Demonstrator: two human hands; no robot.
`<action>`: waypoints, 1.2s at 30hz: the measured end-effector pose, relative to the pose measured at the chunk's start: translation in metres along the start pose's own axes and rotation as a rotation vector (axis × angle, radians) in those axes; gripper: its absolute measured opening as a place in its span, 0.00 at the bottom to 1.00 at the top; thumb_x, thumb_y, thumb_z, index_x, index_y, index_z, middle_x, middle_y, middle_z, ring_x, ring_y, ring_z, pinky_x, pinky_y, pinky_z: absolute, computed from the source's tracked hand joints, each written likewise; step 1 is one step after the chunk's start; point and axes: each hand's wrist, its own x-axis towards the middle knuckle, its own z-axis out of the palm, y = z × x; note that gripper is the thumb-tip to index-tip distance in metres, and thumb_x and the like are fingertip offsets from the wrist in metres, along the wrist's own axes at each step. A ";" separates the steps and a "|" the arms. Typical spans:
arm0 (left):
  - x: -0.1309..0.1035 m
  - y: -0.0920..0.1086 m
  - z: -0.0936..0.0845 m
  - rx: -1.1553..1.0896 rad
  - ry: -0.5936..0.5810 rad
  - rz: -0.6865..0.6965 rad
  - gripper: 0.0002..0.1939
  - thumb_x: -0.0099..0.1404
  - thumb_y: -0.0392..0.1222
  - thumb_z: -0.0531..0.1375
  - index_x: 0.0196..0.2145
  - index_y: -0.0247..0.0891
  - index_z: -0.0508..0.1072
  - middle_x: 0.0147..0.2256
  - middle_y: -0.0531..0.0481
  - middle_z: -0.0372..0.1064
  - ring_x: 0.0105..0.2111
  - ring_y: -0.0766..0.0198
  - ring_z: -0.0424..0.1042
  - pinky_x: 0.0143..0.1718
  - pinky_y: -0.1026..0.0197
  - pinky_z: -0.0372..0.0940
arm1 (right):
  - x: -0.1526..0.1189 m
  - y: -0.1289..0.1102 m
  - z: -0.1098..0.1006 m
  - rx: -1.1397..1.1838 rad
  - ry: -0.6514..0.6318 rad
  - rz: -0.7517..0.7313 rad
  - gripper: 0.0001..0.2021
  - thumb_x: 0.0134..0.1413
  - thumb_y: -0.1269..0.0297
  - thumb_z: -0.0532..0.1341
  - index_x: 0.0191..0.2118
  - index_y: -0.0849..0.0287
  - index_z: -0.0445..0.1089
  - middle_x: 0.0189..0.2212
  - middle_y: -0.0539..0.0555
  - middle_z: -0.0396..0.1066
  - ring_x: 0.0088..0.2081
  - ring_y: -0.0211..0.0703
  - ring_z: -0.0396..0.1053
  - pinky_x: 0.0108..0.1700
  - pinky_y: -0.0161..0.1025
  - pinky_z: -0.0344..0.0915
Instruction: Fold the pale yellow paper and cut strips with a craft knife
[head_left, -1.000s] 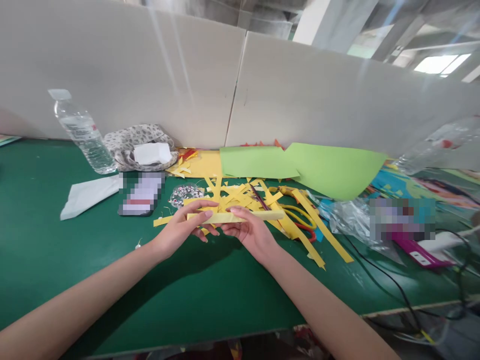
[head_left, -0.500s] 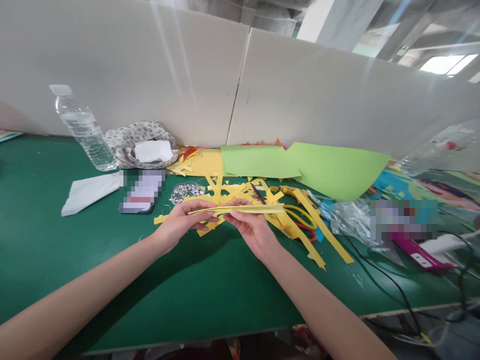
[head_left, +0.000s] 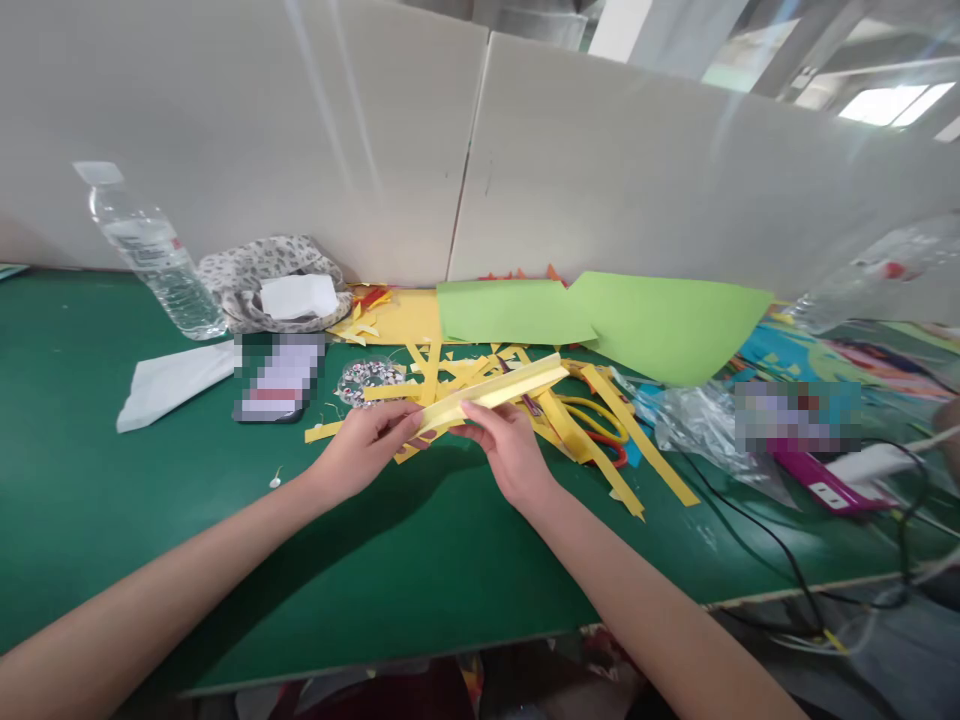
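Between my two hands is a folded yellow paper strip point(head_left: 510, 385), a lengthwise crease showing and its far end raised to the right. My left hand point(head_left: 375, 440) pinches its lower left end between thumb and fingers. Near the strip's middle, my right hand point(head_left: 506, 445) grips it, thumb on the near side and fingers underneath. Under and behind the hands lies a pile of loose yellow paper strips point(head_left: 427, 375). Yellow-handled scissors point(head_left: 600, 415) and an orange handle point(head_left: 611, 450) lie partly under strips, right of my right hand.
Light green paper sheets point(head_left: 667, 325) lie at the back by the grey partition. A phone point(head_left: 277, 380), a tissue point(head_left: 176, 380), a patterned cloth bag point(head_left: 255, 265) and a water bottle point(head_left: 157, 250) are on the left. Clear plastic point(head_left: 697, 425), cables and a magenta tool point(head_left: 825, 485) are right.
The strip has tilted, its right end rising, and its creased face now shows. My left hand has shifted slightly toward its lower end. The view has moved a little.
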 end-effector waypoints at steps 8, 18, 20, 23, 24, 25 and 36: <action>0.001 -0.002 -0.001 0.046 -0.023 -0.022 0.16 0.60 0.54 0.57 0.37 0.38 0.69 0.28 0.51 0.73 0.27 0.63 0.72 0.23 0.66 0.59 | 0.000 0.003 -0.002 -0.098 -0.049 -0.075 0.20 0.40 0.64 0.68 0.44 0.56 0.72 0.31 0.50 0.74 0.36 0.44 0.72 0.42 0.45 0.70; 0.004 -0.007 -0.017 0.267 0.092 0.085 0.12 0.63 0.50 0.54 0.34 0.39 0.69 0.31 0.51 0.72 0.30 0.63 0.71 0.30 0.65 0.63 | 0.012 -0.025 -0.028 -0.629 0.293 -0.796 0.27 0.48 0.69 0.61 0.56 0.50 0.58 0.56 0.57 0.59 0.55 0.54 0.60 0.55 0.57 0.57; 0.003 -0.008 -0.020 0.416 0.120 0.158 0.09 0.64 0.46 0.52 0.36 0.40 0.68 0.32 0.51 0.73 0.30 0.64 0.71 0.30 0.65 0.64 | 0.009 -0.023 -0.024 -0.989 0.195 -0.956 0.22 0.50 0.70 0.60 0.52 0.49 0.64 0.56 0.55 0.61 0.58 0.57 0.55 0.58 0.64 0.46; -0.001 -0.012 -0.026 0.748 0.150 0.336 0.09 0.65 0.39 0.50 0.41 0.40 0.67 0.38 0.49 0.73 0.31 0.63 0.72 0.30 0.64 0.63 | 0.004 -0.018 -0.013 -1.340 -0.176 -0.994 0.15 0.56 0.72 0.56 0.45 0.46 0.70 0.49 0.51 0.69 0.54 0.53 0.61 0.59 0.66 0.43; -0.004 -0.013 -0.028 0.863 0.152 0.411 0.10 0.65 0.36 0.49 0.42 0.39 0.66 0.39 0.48 0.73 0.32 0.62 0.72 0.30 0.64 0.63 | 0.002 -0.017 -0.010 -1.401 -0.272 -0.995 0.14 0.57 0.72 0.54 0.44 0.46 0.70 0.46 0.51 0.71 0.52 0.51 0.63 0.58 0.64 0.46; -0.007 -0.015 -0.031 0.959 0.147 0.488 0.12 0.65 0.34 0.48 0.43 0.39 0.66 0.40 0.47 0.73 0.32 0.62 0.73 0.30 0.63 0.63 | 0.000 -0.017 -0.007 -1.448 -0.343 -0.999 0.14 0.59 0.72 0.53 0.44 0.48 0.70 0.44 0.52 0.72 0.49 0.49 0.65 0.57 0.61 0.51; -0.063 -0.030 -0.046 1.221 -0.230 0.936 0.17 0.68 0.28 0.46 0.52 0.36 0.63 0.45 0.45 0.72 0.44 0.61 0.71 0.41 0.61 0.65 | -0.049 -0.002 -0.007 -1.653 -0.846 -1.293 0.14 0.60 0.76 0.48 0.45 0.65 0.68 0.37 0.62 0.73 0.40 0.46 0.70 0.42 0.43 0.69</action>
